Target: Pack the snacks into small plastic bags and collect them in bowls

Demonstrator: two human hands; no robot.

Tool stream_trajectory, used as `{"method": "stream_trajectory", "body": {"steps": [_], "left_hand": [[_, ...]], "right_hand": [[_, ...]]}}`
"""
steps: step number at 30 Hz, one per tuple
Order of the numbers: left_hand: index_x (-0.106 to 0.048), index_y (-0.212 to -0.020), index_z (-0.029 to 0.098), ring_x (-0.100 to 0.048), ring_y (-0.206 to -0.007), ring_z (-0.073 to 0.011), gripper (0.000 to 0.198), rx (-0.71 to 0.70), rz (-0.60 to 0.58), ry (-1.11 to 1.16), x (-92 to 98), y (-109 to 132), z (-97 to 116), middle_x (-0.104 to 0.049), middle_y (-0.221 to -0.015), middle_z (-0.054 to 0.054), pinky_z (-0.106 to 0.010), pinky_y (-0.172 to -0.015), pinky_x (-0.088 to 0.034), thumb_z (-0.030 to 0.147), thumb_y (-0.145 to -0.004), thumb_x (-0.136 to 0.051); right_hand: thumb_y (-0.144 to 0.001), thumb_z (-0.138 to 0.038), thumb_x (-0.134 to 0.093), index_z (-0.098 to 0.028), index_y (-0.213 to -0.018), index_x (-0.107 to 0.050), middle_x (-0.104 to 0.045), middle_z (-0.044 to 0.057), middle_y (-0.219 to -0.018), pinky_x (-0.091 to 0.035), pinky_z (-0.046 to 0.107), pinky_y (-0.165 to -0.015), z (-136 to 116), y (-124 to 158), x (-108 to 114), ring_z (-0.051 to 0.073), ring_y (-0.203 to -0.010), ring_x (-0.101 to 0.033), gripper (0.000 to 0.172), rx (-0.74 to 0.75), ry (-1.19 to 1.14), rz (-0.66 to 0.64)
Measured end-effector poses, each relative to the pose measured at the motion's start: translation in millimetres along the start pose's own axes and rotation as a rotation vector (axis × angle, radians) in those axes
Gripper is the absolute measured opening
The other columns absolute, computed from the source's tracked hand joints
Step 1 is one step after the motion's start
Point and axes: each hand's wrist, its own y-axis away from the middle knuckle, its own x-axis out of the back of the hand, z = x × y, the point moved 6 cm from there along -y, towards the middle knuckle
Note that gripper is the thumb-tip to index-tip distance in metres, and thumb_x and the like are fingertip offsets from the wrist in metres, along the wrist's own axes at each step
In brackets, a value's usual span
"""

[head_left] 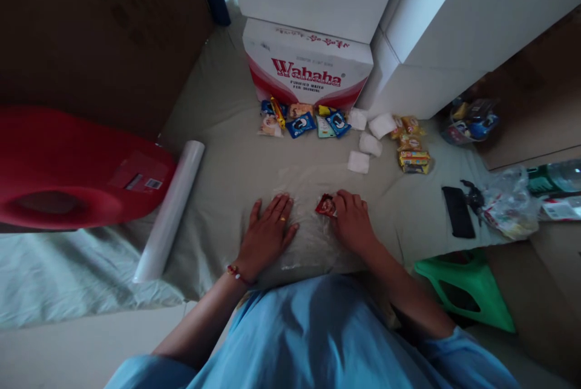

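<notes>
My left hand [267, 232] lies flat with fingers spread on a clear plastic sheet [308, 244] spread over the grey cloth on the floor. My right hand [351, 219] rests on the same sheet, its fingers pinched on a small red snack packet [325, 205]. A ring shows on the left hand and a red bracelet at its wrist.
Snack packets [302, 121], white pouches [370, 141] and yellow packets [412, 150] lie before a Wahaha carton [308, 68]. A plastic-wrap roll [170, 210] and red stool [68, 165] are left. A black phone [457, 210], bags [511, 201] and green stool [467, 286] are right.
</notes>
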Motion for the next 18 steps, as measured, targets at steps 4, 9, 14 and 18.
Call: {"method": "stream_trajectory", "body": {"steps": [4, 9, 14, 18], "left_hand": [[-0.036, -0.161, 0.017, -0.036, -0.155, -0.0301, 0.062, -0.006, -0.001, 0.018, -0.2, 1, -1, -0.040, -0.166, -0.014, -0.060, -0.128, -0.014, 0.046, -0.107, -0.035], [-0.034, -0.163, 0.019, -0.038, -0.154, -0.0312, 0.063, 0.001, 0.014, 0.052, 0.8, 0, -2, -0.041, -0.165, -0.014, -0.061, -0.128, -0.015, 0.045, -0.106, -0.037], [-0.032, -0.163, 0.019, -0.036, -0.155, -0.0302, 0.063, 0.006, 0.021, 0.056, -0.5, 1, -3, -0.040, -0.166, -0.014, -0.060, -0.129, -0.013, 0.046, -0.106, -0.036], [-0.030, -0.164, 0.019, -0.034, -0.156, -0.0297, 0.065, -0.003, 0.020, 0.048, -1.9, 2, -2, -0.037, -0.168, -0.014, -0.060, -0.129, -0.010, 0.048, -0.106, -0.036]], "right_hand": [[-0.086, -0.035, -0.075, -0.016, -0.122, -0.060, -0.042, 0.023, -0.159, -0.027, 0.063, -0.118, -8, 4, -5, 0.040, -0.144, -0.039, 0.043, 0.085, -0.006, -0.080], [-0.088, -0.024, -0.070, -0.017, -0.136, -0.054, -0.066, 0.019, -0.130, -0.033, 0.059, -0.115, 3, -1, -11, 0.034, -0.121, -0.058, 0.051, 0.008, -0.029, -0.166], [-0.084, -0.021, -0.068, -0.014, -0.141, -0.052, -0.066, 0.018, -0.125, -0.043, 0.050, -0.105, 22, -5, -10, 0.033, -0.116, -0.060, 0.059, -0.024, -0.075, -0.198], [-0.080, -0.017, -0.065, -0.014, -0.139, -0.054, -0.065, 0.017, -0.126, -0.045, 0.048, -0.103, 41, -11, 14, 0.032, -0.115, -0.059, 0.060, -0.011, -0.188, -0.126]]}}
